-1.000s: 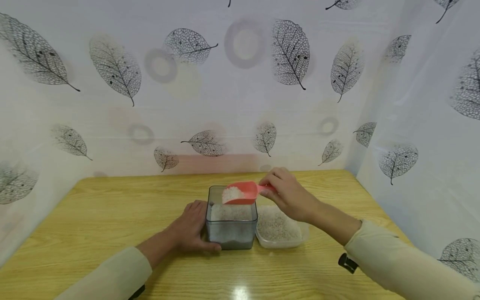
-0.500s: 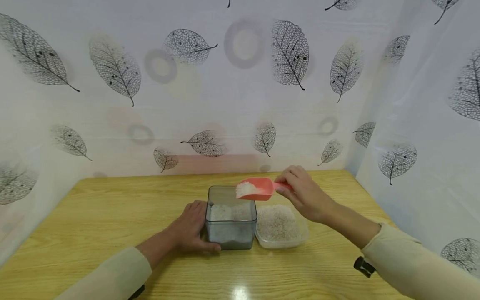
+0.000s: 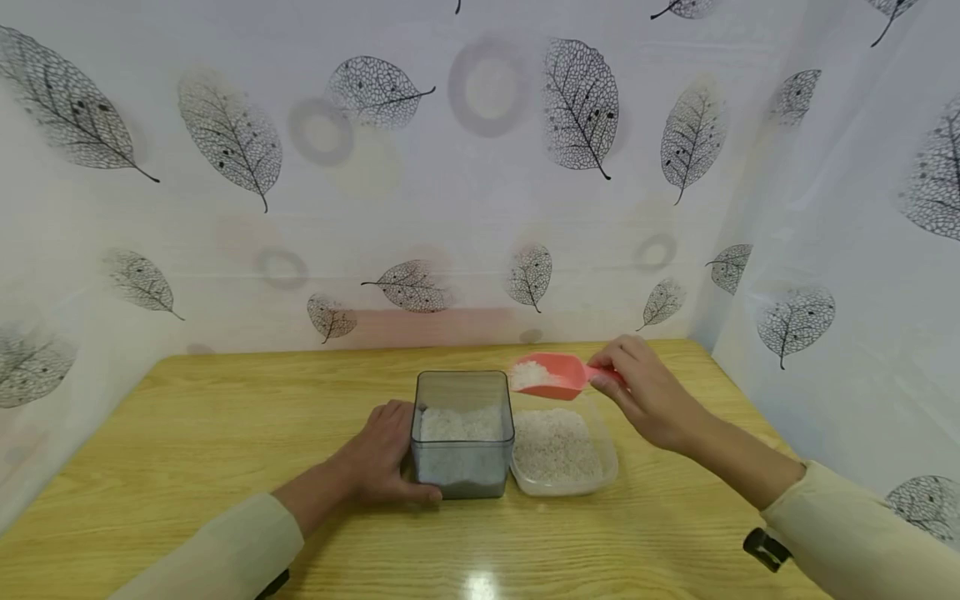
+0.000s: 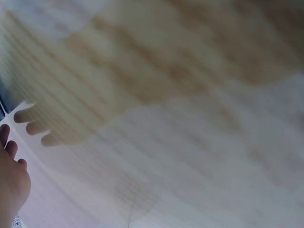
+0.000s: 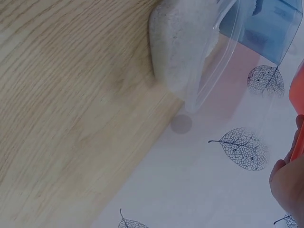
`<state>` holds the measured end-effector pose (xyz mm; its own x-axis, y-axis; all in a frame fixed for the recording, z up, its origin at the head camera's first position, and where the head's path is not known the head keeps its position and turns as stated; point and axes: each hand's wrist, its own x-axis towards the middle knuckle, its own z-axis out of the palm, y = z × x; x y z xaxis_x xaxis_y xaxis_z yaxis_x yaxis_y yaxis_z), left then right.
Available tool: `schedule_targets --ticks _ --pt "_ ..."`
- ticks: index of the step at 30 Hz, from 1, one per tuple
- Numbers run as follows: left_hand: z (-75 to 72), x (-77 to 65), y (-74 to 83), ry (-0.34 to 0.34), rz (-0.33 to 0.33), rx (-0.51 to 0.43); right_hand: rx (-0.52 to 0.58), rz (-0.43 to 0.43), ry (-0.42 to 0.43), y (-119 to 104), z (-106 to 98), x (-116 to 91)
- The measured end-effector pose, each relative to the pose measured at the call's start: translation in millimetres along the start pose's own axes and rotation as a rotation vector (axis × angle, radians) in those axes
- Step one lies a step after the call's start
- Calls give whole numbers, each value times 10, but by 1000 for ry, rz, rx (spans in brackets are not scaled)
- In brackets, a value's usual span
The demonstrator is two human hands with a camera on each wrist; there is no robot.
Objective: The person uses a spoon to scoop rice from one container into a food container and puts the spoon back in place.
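Note:
In the head view a pink scoop [image 3: 564, 382] carries white grains [image 3: 531, 375] that look like rice. Its handle is pinched by my right hand [image 3: 648, 398], up above the back left part of a clear plastic tub [image 3: 609, 458] of the same grains. Left of the tub stands a grey see-through bin [image 3: 461, 477], also partly filled with grains. My left hand [image 3: 384, 454] rests against the bin's left side, its thumb stretched along the front near the base. The left wrist view catches only part of that hand [image 4: 13, 183] at its edge.
Bin and tub stand side by side on a wood-grain table [image 3: 247, 417]. A leaf-printed white curtain [image 3: 480, 200] closes off the back and sides. Dark straps with small devices [image 3: 767, 550] sit at the sleeves.
My right hand has carried the loaded scoop rightward, from over the grey bin to over the tub. Grains still lie in the scoop. The left hand and both containers have stayed put.

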<state>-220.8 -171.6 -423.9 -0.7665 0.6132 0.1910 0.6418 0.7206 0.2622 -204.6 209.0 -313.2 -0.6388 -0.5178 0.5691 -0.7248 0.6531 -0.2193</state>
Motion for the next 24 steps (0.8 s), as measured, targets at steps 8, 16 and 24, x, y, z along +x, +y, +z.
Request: schedule_targets --ticks 8,16,24 --pt "8 0 -12 -3 -8 -4 -26 -11 -20 111 0 -176" --pt "9 -1 -3 7 4 -6 -86 -69 -82 207 74 -370" --pt "-6 -4 13 -13 -7 7 -150 -162 -137 224 102 -410"
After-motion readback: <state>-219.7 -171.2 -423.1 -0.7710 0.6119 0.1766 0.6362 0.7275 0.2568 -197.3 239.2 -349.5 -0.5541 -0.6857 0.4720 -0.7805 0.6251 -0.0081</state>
